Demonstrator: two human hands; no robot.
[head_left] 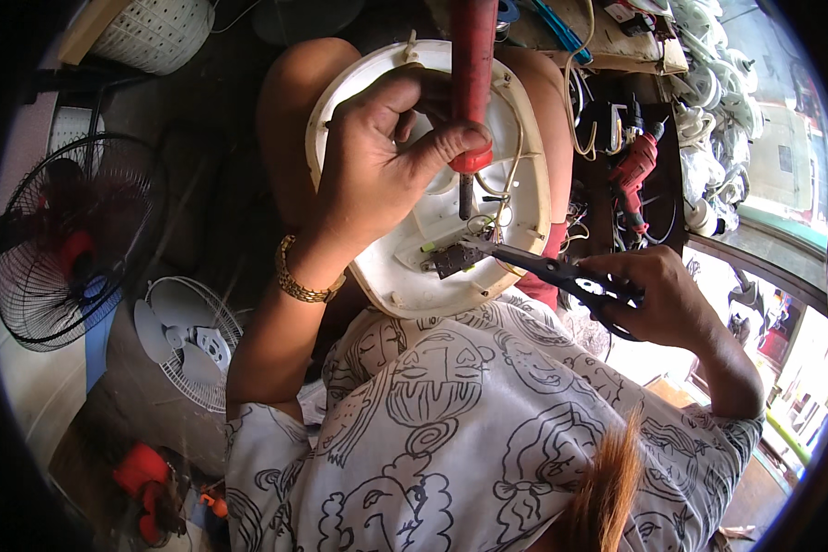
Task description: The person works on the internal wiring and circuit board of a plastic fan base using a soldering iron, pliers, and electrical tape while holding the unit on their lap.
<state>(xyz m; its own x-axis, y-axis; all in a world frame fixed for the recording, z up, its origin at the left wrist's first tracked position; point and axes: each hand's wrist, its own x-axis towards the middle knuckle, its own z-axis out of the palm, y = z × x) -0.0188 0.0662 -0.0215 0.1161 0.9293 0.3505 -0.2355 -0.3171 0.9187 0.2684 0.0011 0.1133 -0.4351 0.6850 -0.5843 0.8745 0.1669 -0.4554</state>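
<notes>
A white plastic fan base (423, 294), hollow side up, rests on my lap between my knees. My left hand (377, 147) is closed round a red tool (473, 74) that looks like a soldering iron. Its short dark tip points down into the base. My right hand (657, 294) grips black-handled long-nose pliers (561, 274) at the right. Their jaws reach over the base's rim to thin wires beside a small dark switch block (455, 260). Whether the jaws pinch a wire cannot be made out. A pale cord (521, 124) runs along the base's inside.
A black fan cage (69, 244) stands at the left, with a grey fan blade and guard (188, 336) below it. A red drill (634, 175) lies at the right beside loose cables. White bagged parts (708, 101) hang at far right. A cardboard-edged surface (634, 46) is ahead.
</notes>
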